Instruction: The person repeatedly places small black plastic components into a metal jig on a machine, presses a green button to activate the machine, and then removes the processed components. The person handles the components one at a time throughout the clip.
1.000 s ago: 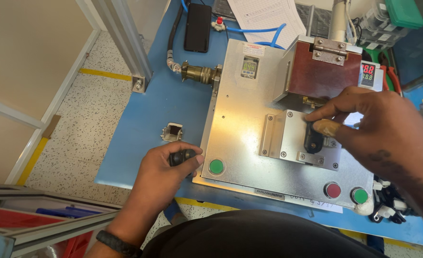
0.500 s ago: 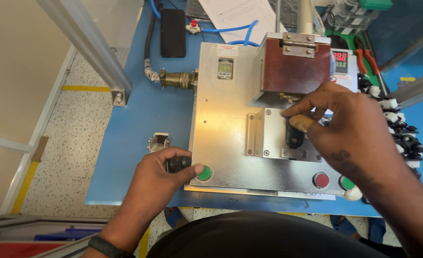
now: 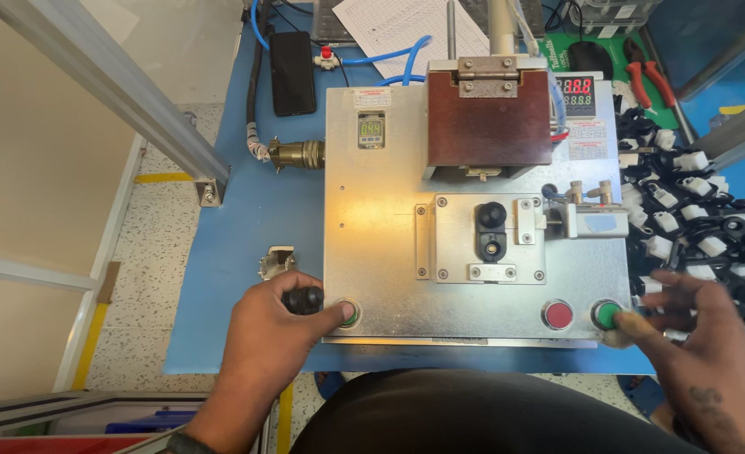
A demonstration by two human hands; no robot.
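Since a moment ago my right hand (image 3: 700,353) has come off the small black part (image 3: 491,229) seated in the fixture plate (image 3: 490,238) and dropped to the front right corner of the metal panel (image 3: 389,244), where my thumb now presses the right green button (image 3: 607,315), with the red button (image 3: 557,315) just beside it. Those fingers are spread loosely and hold nothing. My left hand (image 3: 276,336) stays at the front left corner: its fingers are curled around a small black piece (image 3: 303,298), and my thumb rests on the left green button (image 3: 349,314). That seated black part sits alone in the middle of the plate, below the brown hinged block (image 3: 488,118) and left of a small clamp slide (image 3: 587,220). A heap of black and white parts (image 3: 692,210) lies on the blue table (image 3: 238,235) right of the panel, close to my right fingers. Behind the panel lie a dark phone (image 3: 292,74) and a printed sheet (image 3: 414,25).
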